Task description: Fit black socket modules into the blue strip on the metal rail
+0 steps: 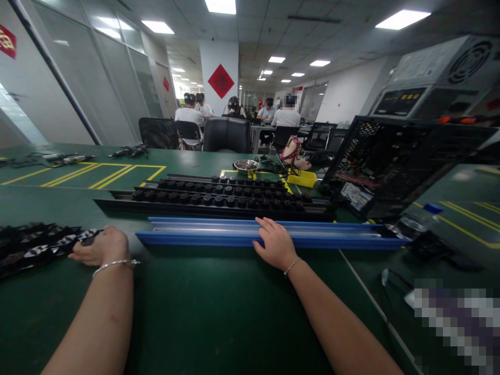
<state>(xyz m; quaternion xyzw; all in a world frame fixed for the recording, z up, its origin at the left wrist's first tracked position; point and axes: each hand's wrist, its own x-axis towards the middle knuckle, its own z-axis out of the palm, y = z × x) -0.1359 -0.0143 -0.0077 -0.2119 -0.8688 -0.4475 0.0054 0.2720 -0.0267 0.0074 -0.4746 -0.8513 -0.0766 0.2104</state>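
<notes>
A long blue rail lies across the green table in front of me. My right hand rests on its near edge, fingers curled over the rim and gripping it. My left hand is at the left, fingers closed around a small black and silver part at the end of a pile of similar black parts. Beyond the blue rail lie black rails filled with several round black pieces.
An open black computer case stands at the right, with a grey unit above it. A yellow tray and a metal bowl sit farther back. Several people sit at a far table behind black chairs.
</notes>
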